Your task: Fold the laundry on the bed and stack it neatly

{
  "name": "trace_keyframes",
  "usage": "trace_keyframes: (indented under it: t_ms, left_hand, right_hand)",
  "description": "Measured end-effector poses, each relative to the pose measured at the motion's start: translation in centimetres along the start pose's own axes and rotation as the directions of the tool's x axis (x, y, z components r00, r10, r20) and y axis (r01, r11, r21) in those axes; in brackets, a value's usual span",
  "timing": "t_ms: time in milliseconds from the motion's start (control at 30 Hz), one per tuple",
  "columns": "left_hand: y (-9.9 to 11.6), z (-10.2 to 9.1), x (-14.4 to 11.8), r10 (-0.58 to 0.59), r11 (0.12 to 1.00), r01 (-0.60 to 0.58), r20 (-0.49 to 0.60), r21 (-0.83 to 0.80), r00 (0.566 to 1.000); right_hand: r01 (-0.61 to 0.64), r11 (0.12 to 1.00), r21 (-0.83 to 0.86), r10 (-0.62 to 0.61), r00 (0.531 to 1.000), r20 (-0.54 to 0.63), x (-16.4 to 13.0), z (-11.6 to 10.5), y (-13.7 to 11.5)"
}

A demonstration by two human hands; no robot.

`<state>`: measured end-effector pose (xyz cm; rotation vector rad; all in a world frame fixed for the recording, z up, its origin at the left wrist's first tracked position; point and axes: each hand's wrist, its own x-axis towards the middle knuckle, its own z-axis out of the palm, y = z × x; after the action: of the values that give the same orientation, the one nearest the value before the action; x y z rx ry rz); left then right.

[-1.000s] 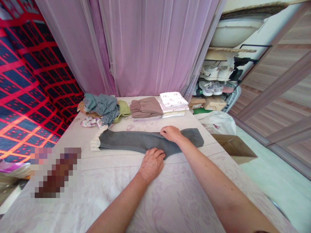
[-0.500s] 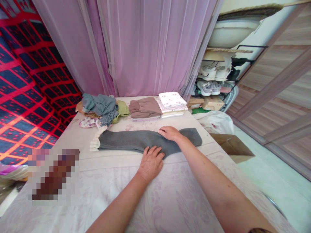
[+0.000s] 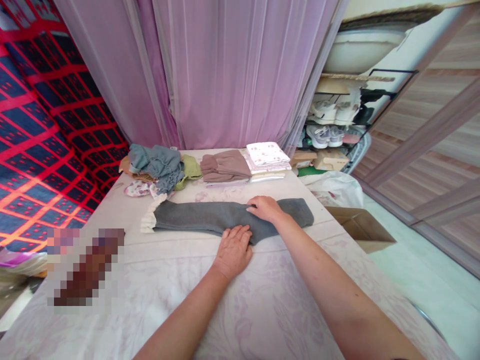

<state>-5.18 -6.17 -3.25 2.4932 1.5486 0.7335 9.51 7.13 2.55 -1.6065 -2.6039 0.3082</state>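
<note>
Your left hand [image 3: 233, 248] lies flat, fingers together, on the near edge of the grey fleece leggings [image 3: 210, 216] stretched across the bed [image 3: 150, 280]; your right hand [image 3: 264, 207] presses their middle, fingers loosely curled. Soft, light and limp, they look best gripped at the folded edges. Right, an open cardboard box [image 3: 362, 227]; its contents cannot be made out.
</note>
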Motion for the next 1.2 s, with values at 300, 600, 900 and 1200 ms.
trace_keyframes:
  t_ms: [300, 600, 900, 1200]
  left_hand:
    - [-1.1, -0.9, -0.2, -0.134, 0.982, 0.112, -0.143, -0.152, 0.981]
    - [-0.7, -1.7, -0.1, -0.168, 0.984, 0.157, -0.155, -0.08, 0.973]
    - [1.7, -2.7, -1.7, -0.232, 0.972, 0.236, 0.126, -0.013, 0.964]
    - [3.1, -2.2, 0.9, -0.342, 0.166, 0.762, 0.688, -0.626, 0.64]
  right_hand:
    - [0.051, 0.987, 0.155, 0.002, 0.947, -0.32, -4.4, 1.8, -1.3]
    - [0.132, 0.984, 0.118, -0.083, 0.932, -0.353, -10.0, 5.5, -2.9]
    - [0.16, 0.935, 0.317, 0.048, 0.828, -0.558, -9.8, 6.7, -3.3]
    - [0.187, 0.925, 0.331, 0.035, 0.825, -0.564, -10.0, 6.2, -2.5]
